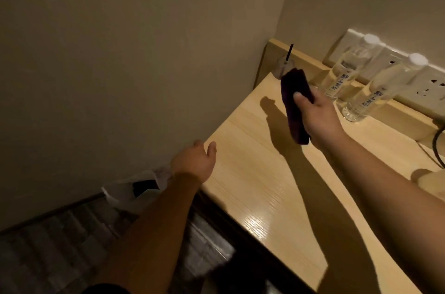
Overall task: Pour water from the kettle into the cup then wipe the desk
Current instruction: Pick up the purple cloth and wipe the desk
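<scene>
right hand (317, 113) clenched around a folded dark cloth (295, 103), held above the wooden desk (265, 173) near two water bottles (342, 77). left hand (195, 161) hangs released past the desk's edge. the cloth looks soft, light, floppy — best bunched mid-fold. kettle and cup aren't identifiable.

Two bottles (346, 72) stand side by side along the desk's (277, 173) back edge, right of a small glass (284, 66) in the back-left corner; a cable (437, 149) trails off at the right edge.
</scene>
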